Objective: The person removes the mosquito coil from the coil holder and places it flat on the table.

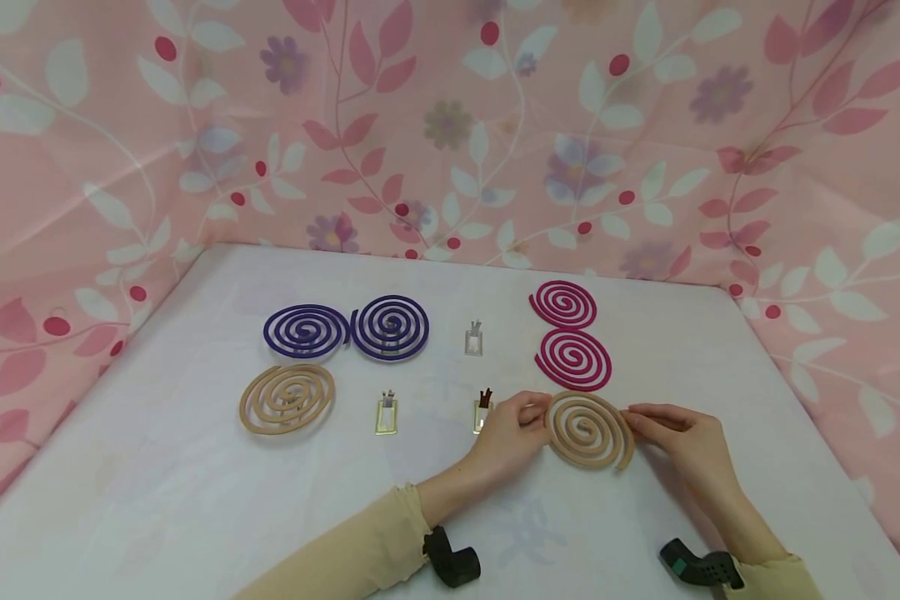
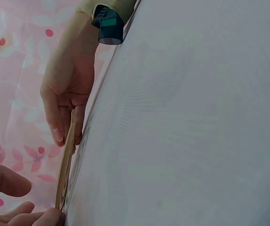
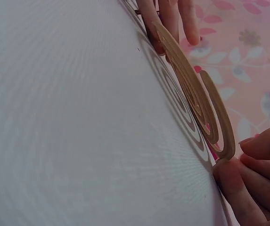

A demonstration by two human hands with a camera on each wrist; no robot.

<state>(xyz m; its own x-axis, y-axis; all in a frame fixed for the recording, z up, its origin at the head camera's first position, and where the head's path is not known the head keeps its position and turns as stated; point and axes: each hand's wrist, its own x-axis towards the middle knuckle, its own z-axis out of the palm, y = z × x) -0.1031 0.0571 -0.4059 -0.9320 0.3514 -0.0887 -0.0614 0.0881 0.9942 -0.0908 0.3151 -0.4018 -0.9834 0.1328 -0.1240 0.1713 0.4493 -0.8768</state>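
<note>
A tan mosquito coil (image 1: 585, 429) is held between both hands at the right of the table. My left hand (image 1: 512, 429) grips its left edge with curled fingers. In the left wrist view that thumb (image 2: 7, 180) stands apart from the coil's face. My right hand (image 1: 686, 442) pinches the opposite edge near the coil's outer end. The right wrist view shows the coil (image 3: 196, 101) tilted just above the white cloth, its spiral shadow beneath. Two pink coils (image 1: 572, 358) lie right behind it. Beside my left hand is a small metal stand (image 1: 483, 412), partly hidden.
To the left are two dark purple coils (image 1: 390, 327) side by side and another tan coil (image 1: 287, 398) in front. Small metal stands, one silvery (image 1: 473, 342) and one gold-edged (image 1: 386, 415), lie mid-table. A pink floral curtain (image 1: 450, 125) surrounds the table's back and sides.
</note>
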